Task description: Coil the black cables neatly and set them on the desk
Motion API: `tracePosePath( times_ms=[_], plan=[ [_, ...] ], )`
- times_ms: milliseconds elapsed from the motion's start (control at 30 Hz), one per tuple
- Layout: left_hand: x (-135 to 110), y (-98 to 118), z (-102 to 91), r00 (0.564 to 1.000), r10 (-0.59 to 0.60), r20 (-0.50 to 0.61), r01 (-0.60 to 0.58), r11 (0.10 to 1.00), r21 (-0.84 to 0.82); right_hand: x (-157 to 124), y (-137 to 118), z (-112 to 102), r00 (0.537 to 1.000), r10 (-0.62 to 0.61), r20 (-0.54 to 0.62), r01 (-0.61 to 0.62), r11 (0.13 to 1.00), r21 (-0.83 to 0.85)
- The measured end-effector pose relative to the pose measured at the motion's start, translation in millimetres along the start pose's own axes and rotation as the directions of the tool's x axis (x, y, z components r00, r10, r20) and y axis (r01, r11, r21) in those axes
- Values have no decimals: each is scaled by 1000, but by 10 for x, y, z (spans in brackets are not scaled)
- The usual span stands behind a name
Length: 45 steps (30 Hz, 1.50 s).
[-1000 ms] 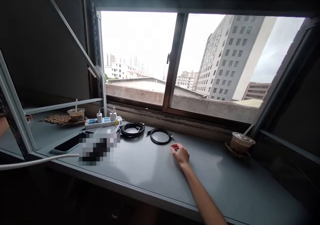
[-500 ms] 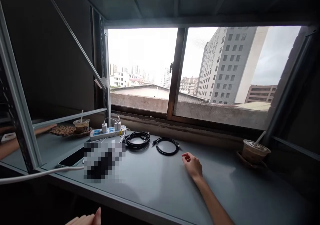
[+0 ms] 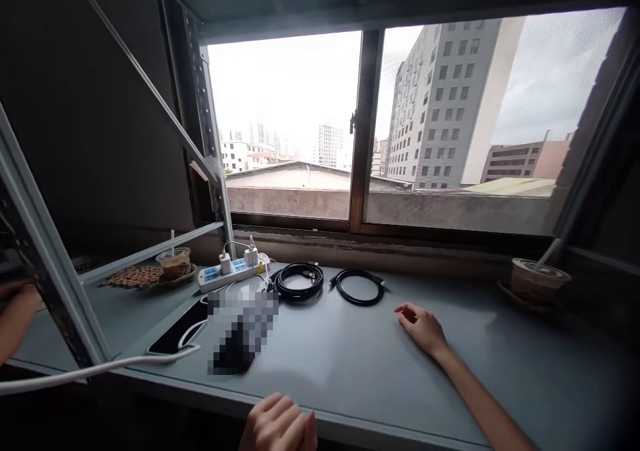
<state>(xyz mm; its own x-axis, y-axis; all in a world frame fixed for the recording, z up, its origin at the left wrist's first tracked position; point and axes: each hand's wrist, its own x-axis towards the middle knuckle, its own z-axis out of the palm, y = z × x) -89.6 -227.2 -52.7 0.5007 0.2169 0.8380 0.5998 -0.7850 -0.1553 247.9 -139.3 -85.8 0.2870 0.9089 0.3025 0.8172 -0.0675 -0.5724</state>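
Note:
My left hand is at the desk's front edge, knuckles up and fingers curled in; no object shows in it. Farther right, my right hand rests on the grey desk, loosely bent, with a gap between thumb and fingers and nothing inside. Just left of and beyond it lies a thin coiled black cable. Beside that sits a thicker black cable coil. A pixelated dark object lies beyond my left hand, its kind hidden. Left of it is a dark, flat phone-like device.
A white power strip with chargers stands at the back left. Lidded drink cups stand left and right. A white cable crosses the front left past a metal post. Another person's arm is far left.
The view has shifted, so the desk items appear farther right. My left hand has come up into view at the desk edge. My right hand stays beside the thin cable coil.

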Motion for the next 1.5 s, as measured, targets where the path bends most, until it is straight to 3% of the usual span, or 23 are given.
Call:
tracePosePath(
  times_ms=[67, 133, 167, 200, 267, 300, 333, 600, 800, 933, 1167, 1500],
  plan=[
    [-1, -83, 173, 999, -47, 1, 47, 998, -31, -54, -20, 1, 999, 23, -23, -24, 999, -30],
    [21, -189, 345, 963, -249, 105, 253, 967, -21, -123, -56, 1, 998, 33, -48, -36, 997, -64],
    [39, -238, 416, 873, -432, 226, 436, 899, 36, -163, -81, 2, 998, 30, -60, -35, 996, -81],
    [59, -279, 470, 768, -540, 344, 551, 831, 74, -206, -110, 4, 997, 21, -69, -28, 995, -97],
    [96, -332, 524, 579, -645, 498, 680, 720, 141, -298, -179, 11, 997, -9, -79, -1, 992, -123],
    [108, -344, 527, 530, -654, 539, 703, 695, 152, -346, -216, 16, 997, -25, -80, 14, 991, -133],
    [115, -349, 519, 508, -654, 560, 712, 685, 154, -394, -255, 21, 996, -39, -80, 28, 990, -139],
    [140, -303, 406, 534, -633, 561, 702, 702, 124, -720, -489, 25, 986, -42, -163, 23, 993, -113],
    [165, -272, 424, 536, -655, 532, 686, 706, 178, -890, -494, 36, 999, -37, -17, 36, 997, -73],
    [168, -229, 427, 551, -664, 506, 669, 714, 207, -895, -479, 20, 999, -39, 12, 40, 999, -8],
    [179, -151, 416, 550, -738, 392, 704, 662, 259, -798, -380, -30, 997, -18, -75, 32, 983, 179],
    [181, -152, 422, 535, -738, 411, 676, 666, 316, -899, -336, -90, 998, -51, 30, 33, 908, 418]
  ],
)
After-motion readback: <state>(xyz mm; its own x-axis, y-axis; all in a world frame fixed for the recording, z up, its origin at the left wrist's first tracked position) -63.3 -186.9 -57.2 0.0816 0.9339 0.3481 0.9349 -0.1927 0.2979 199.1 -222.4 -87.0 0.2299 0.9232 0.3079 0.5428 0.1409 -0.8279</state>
